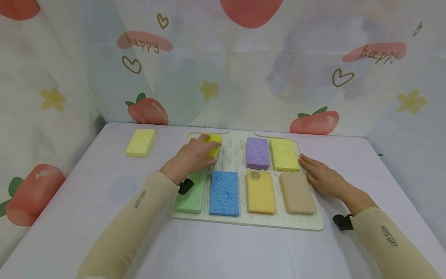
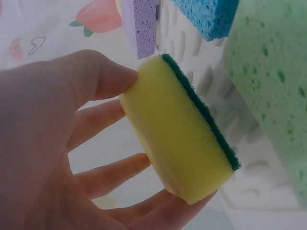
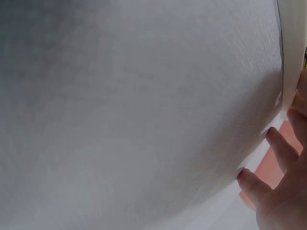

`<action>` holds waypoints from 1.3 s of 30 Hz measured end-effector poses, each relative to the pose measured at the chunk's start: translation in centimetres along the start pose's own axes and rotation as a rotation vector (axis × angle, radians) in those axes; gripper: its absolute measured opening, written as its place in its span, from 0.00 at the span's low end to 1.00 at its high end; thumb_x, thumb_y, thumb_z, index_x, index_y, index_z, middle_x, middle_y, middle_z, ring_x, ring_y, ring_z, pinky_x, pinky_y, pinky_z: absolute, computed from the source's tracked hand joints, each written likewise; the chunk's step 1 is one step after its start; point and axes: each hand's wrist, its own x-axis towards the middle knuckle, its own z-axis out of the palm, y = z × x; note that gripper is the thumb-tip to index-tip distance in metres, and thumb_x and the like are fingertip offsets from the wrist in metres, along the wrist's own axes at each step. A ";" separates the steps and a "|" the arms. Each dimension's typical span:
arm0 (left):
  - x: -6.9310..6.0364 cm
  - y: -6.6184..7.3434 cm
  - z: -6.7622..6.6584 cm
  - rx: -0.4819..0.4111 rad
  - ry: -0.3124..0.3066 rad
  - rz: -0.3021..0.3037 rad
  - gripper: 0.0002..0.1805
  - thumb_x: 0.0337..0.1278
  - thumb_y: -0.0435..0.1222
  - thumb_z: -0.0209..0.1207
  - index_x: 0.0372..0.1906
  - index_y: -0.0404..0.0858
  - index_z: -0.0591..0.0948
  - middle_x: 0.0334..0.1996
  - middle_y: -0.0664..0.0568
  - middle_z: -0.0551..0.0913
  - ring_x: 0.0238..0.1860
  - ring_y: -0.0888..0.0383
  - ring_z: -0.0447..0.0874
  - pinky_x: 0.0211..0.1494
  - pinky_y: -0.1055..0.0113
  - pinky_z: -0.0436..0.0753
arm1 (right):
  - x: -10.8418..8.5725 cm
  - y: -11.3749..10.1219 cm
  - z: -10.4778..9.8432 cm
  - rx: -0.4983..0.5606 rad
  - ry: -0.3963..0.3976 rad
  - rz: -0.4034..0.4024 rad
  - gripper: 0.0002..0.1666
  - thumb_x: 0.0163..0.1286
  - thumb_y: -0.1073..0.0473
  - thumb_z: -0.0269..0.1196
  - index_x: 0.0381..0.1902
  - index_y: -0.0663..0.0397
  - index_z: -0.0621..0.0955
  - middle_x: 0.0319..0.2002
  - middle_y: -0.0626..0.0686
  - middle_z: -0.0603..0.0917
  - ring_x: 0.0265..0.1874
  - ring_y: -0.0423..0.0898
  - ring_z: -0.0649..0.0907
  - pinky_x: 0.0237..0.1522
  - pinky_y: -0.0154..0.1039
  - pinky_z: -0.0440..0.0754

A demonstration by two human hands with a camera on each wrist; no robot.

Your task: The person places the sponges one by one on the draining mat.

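Observation:
My left hand [image 1: 192,155] pinches a yellow sponge [image 2: 180,129] with a dark green scouring layer, over the back left of a cream ribbed tray [image 1: 209,221]. In the left wrist view the thumb lies on one end and the fingers reach around the other. My right hand [image 1: 322,176] touches the tray's right edge with its fingers extended. Beside it on the tray are a speckled yellow sponge [image 1: 285,155] and a beige sponge [image 1: 297,193]. A light green sponge [image 1: 191,193] lies partly hidden under the left wrist.
Also on the tray are a purple sponge [image 1: 258,153], a blue sponge [image 1: 224,193] and an orange-yellow sponge [image 1: 261,192] with a dark round spot. A pale yellow sponge [image 1: 141,142] lies on the white table [image 1: 244,252], left of the tray. A printed cloth [image 1: 237,77] hangs behind.

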 end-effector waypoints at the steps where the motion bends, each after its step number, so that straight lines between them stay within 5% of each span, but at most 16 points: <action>1: 0.2 0.1 0.1 0.004 -0.004 0.000 0.27 0.68 0.42 0.54 0.71 0.57 0.71 0.75 0.43 0.61 0.62 0.35 0.71 0.57 0.45 0.80 | 0.0 -0.1 0.0 0.002 0.000 -0.001 0.33 0.75 0.62 0.52 0.74 0.67 0.61 0.76 0.66 0.57 0.72 0.69 0.61 0.68 0.68 0.62; 10: 1.6 1.9 1.2 0.037 -0.066 0.019 0.24 0.70 0.41 0.53 0.68 0.59 0.74 0.74 0.42 0.62 0.59 0.36 0.72 0.57 0.45 0.80 | -0.1 -0.4 -0.3 0.007 -0.003 -0.006 0.32 0.75 0.63 0.52 0.74 0.67 0.62 0.76 0.66 0.58 0.72 0.69 0.61 0.68 0.67 0.63; 27: 3.2 3.8 2.4 0.000 -0.026 0.083 0.24 0.70 0.45 0.58 0.68 0.50 0.75 0.65 0.41 0.71 0.54 0.42 0.75 0.61 0.47 0.78 | 0.0 -0.1 -0.1 0.004 0.000 -0.008 0.32 0.75 0.62 0.53 0.74 0.67 0.62 0.76 0.66 0.58 0.72 0.69 0.62 0.68 0.67 0.63; 39: 3.1 5.0 2.9 0.047 0.007 0.046 0.25 0.68 0.46 0.59 0.67 0.47 0.76 0.59 0.37 0.75 0.48 0.38 0.79 0.47 0.51 0.85 | 0.0 0.0 0.0 -0.002 0.007 -0.014 0.32 0.75 0.63 0.53 0.74 0.67 0.62 0.76 0.66 0.58 0.72 0.69 0.62 0.68 0.67 0.63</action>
